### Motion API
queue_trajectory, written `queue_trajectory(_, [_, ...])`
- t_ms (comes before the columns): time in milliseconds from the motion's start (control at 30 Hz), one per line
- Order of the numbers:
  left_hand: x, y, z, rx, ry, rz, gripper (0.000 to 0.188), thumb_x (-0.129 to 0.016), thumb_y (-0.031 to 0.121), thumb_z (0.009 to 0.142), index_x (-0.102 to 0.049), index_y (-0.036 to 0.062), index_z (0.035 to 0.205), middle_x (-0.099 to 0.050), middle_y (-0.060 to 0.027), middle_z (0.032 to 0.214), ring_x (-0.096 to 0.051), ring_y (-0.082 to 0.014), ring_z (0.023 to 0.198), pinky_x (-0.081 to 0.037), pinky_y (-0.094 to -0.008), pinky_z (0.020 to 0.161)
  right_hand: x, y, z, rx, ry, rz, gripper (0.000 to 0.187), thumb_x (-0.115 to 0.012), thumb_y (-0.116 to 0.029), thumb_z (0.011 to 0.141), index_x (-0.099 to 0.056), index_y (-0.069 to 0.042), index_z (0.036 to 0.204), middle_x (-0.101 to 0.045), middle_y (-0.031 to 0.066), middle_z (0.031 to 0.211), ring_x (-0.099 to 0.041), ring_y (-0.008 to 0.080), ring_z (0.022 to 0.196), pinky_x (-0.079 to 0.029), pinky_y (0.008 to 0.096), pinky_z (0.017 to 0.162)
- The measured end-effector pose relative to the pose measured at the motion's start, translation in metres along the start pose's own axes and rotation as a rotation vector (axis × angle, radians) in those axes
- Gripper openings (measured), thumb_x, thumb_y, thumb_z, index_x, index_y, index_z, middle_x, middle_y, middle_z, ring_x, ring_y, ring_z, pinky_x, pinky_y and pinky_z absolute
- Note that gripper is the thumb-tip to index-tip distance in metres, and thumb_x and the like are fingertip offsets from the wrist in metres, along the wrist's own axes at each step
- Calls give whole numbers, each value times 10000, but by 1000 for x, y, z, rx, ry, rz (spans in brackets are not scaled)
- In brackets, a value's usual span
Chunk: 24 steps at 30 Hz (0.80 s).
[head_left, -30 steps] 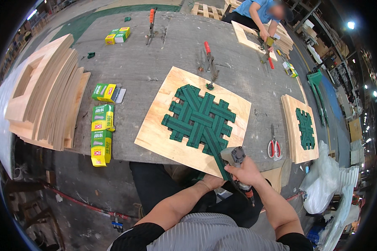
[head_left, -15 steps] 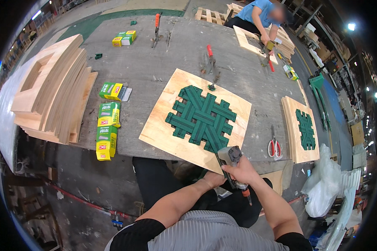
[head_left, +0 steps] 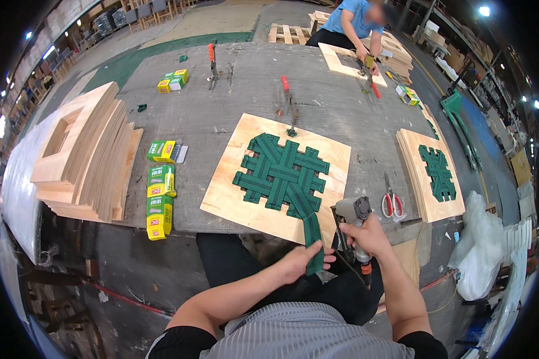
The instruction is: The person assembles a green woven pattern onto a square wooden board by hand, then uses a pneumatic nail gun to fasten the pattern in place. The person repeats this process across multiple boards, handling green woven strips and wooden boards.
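In front of me a square wooden panel [head_left: 224, 194] carries green webbing [head_left: 281, 173] woven across its middle. One loose webbing strap [head_left: 311, 233] runs from the panel's near right part over its front edge. My left hand [head_left: 296, 261] pinches the end of that strap between thumb and fingers. My right hand [head_left: 370, 236] is wrapped round the grip of a pneumatic stapler [head_left: 352, 209], held just right of the panel's near corner, apart from the webbing. A red-handled clamp [head_left: 288, 99] stands at the panel's far edge.
Stacked wooden frames [head_left: 81, 161] stand left, beside green-and-yellow boxes [head_left: 159, 206]. Red-handled scissors [head_left: 391, 203] lie right, near stacked panels [head_left: 428, 173] topped with webbing. An orange-handled clamp [head_left: 212, 63] is farther back. Across the table [head_left: 191, 143] another person [head_left: 350, 27] handles a wooden frame.
My right hand has drawn the stapler away to the right from the panel's near edge. My left hand has come out from below the edge, stretching the strap toward me.
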State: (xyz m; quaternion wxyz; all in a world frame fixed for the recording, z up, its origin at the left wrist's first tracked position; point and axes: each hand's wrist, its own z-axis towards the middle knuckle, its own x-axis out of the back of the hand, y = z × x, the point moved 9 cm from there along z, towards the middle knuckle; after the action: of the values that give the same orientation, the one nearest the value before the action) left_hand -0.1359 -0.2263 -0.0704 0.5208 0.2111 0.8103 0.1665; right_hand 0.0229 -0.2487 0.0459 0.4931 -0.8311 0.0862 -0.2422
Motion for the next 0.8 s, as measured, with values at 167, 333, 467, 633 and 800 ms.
queue_trajectory(167, [31, 89, -10, -140, 148, -1, 451, -445, 394, 1120, -610, 2, 1270, -728, -159, 1156, -730, -306, 1022, -592, -435, 924, -14, 5, 3, -44, -48, 8, 309, -789, -155, 910, -648, 27, 1116, -670, 42, 764, -601, 101, 553, -451, 267, 471])
queue_trajectory(333, [45, 139, 5, -148, 250, -12, 388, -467, 349, 1117, -620, 17, 1247, -734, -128, 1140, -729, -270, 919, -593, -435, 849, -31, 4, 12, -71, -102, -23, 377, -787, -159, 914, -619, 30, 1194, -678, 53, 851, -605, 106, 560, -466, 268, 484])
queue_trajectory(467, [62, 146, 23, -95, 343, 18, 363, -474, 326, 1114, -621, 19, 1240, -734, -119, 1143, -719, -259, 866, -585, -440, 818, -39, 3, 24, -45, -127, -54, 366, -785, -182, 912, -639, 19, 1181, -678, 49, 816, -611, 108, 558, -475, 281, 497])
queue_trajectory(633, [73, 142, 33, -67, 371, 4, 346, -481, 312, 1112, -618, 23, 1242, -733, -123, 1149, -717, -262, 857, -585, -448, 813, -42, 6, 32, -72, -131, -138, 380, -795, -210, 897, -649, 24, 1159, -688, 57, 801, -619, 114, 554, -486, 298, 510])
queue_trajectory(800, [79, 134, 31, -65, 357, -12, 344, -481, 311, 1111, -616, 29, 1253, -734, -120, 1162, -712, -266, 829, -587, -448, 800, -50, 7, 30, -121, -143, -141, 413, -806, -191, 882, -632, 28, 1186, -695, 67, 816, -627, 125, 553, -497, 316, 518])
